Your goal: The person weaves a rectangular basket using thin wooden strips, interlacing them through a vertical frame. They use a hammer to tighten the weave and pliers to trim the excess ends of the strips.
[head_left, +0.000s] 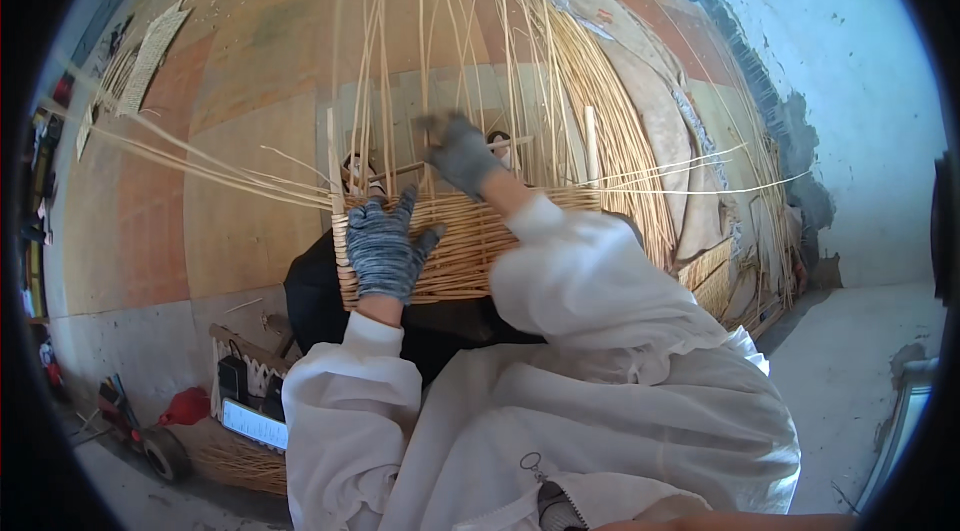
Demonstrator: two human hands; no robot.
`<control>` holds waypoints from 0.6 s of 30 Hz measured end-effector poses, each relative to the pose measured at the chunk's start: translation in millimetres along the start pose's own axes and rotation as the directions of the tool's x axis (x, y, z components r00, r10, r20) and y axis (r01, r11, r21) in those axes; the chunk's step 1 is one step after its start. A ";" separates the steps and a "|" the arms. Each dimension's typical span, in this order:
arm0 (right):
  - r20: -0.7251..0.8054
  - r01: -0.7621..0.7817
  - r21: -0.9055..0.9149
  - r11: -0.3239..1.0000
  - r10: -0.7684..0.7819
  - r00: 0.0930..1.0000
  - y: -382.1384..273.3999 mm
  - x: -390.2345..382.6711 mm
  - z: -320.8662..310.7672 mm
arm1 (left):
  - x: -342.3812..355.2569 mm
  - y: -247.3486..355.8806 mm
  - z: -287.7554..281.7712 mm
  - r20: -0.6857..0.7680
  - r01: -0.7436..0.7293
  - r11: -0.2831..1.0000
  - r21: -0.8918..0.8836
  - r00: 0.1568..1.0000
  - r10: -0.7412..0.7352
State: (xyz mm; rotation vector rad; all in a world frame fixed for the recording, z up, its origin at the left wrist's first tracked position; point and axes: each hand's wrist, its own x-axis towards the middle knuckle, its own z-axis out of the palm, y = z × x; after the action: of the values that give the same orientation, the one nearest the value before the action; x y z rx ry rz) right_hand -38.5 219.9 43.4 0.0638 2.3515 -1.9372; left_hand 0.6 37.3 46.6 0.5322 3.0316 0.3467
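Since the left hand [385, 249], fingers spread, rests on the wicker panel [465, 256] at centre, firm pressure there should keep its rows tight while the right hand [462, 156], fingers too blurred to judge, is near the long stakes [424, 71].

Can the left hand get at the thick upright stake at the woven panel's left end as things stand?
Probably yes: the left hand rests on the woven panel close to the stake, whose upper part looks unobstructed, though loose strands fan out near its foot.
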 end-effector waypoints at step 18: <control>-0.402 0.391 0.780 0.488 -0.087 0.911 44.3 -107.3 -21.0 | 63.0 -8.1 36.3 -0.038 -0.151 0.701 -0.697 0.984 0.173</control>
State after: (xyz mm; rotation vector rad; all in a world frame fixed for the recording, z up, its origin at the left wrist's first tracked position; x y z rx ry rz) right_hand 71.4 252.1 14.7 0.1110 1.2660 -3.2657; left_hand -58.3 59.0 9.1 0.7070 2.5113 1.4010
